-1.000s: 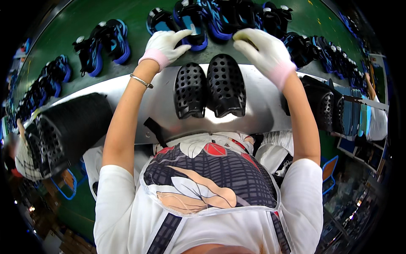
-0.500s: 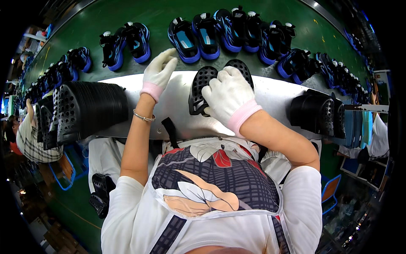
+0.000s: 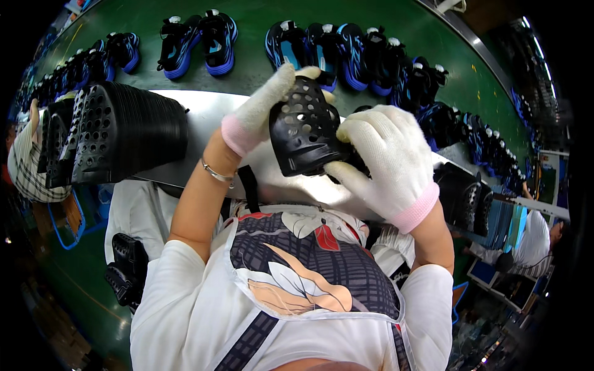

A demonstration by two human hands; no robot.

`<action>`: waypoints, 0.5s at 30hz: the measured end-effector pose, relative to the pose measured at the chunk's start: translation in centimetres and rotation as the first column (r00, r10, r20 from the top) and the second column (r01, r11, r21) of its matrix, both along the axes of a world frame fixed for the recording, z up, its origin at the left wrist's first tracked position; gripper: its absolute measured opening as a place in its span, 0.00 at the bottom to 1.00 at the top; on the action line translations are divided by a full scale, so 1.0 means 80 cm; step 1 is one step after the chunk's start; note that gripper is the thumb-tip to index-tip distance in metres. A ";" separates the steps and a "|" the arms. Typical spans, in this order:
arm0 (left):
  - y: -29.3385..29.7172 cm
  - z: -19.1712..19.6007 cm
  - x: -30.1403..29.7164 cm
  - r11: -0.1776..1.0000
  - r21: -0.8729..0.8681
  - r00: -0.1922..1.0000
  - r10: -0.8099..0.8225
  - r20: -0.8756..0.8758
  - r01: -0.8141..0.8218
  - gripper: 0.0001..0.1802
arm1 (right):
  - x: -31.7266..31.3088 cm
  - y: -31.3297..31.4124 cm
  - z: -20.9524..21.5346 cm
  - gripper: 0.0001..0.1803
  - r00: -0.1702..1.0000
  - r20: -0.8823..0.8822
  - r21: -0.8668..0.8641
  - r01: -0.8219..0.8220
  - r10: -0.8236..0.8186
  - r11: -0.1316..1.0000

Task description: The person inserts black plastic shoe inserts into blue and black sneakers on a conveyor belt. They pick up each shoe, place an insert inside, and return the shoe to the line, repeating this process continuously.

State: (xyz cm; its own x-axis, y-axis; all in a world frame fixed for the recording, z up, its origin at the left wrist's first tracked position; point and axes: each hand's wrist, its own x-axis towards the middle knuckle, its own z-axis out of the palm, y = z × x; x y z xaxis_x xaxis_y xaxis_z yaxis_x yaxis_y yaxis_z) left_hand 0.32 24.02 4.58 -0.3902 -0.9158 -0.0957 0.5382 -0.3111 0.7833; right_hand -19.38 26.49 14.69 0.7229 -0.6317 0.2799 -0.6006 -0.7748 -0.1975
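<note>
A black plastic shoe shaper [image 3: 307, 139] with round holes is raised above the metal ledge, held between my two white-gloved hands. My left hand [image 3: 263, 106] grips its upper left side, with fingers passing behind its top. My right hand [image 3: 391, 162] is closed on its right edge, thumb below and fingers above. More black plastic shows between the right thumb and fingers; whether it is a second piece I cannot tell. Beyond my hands stand black and blue sports shoes [image 3: 291, 46], partly hidden by the gloves.
Nested black shapers [image 3: 133, 133] form a long stack on the left of the metal ledge [image 3: 207, 117]; a smaller stack [image 3: 461, 195] is on the right. Shoes line the green surface [image 3: 253, 68]. Other people [image 3: 34, 164] are at both sides.
My left hand has come right and taken hold of the shaper. It has been lifted and turned toward me. My right hand has moved nearer and to the right.
</note>
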 end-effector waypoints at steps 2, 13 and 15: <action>-0.001 0.000 -0.001 0.983 0.151 0.940 -0.050 -0.336 0.107 0.32 | 0.005 -0.007 -0.003 0.21 0.999 0.046 0.115 -0.007 0.002 0.993; -0.044 -0.043 -0.001 0.725 -0.088 0.724 0.689 0.049 -0.684 0.15 | 0.063 -0.063 -0.043 0.25 0.969 -0.054 0.452 0.240 -0.242 0.859; -0.059 -0.054 0.007 0.735 -0.079 0.730 0.678 0.092 -0.673 0.17 | 0.073 -0.077 -0.045 0.21 0.965 -0.156 0.413 0.256 -0.209 0.874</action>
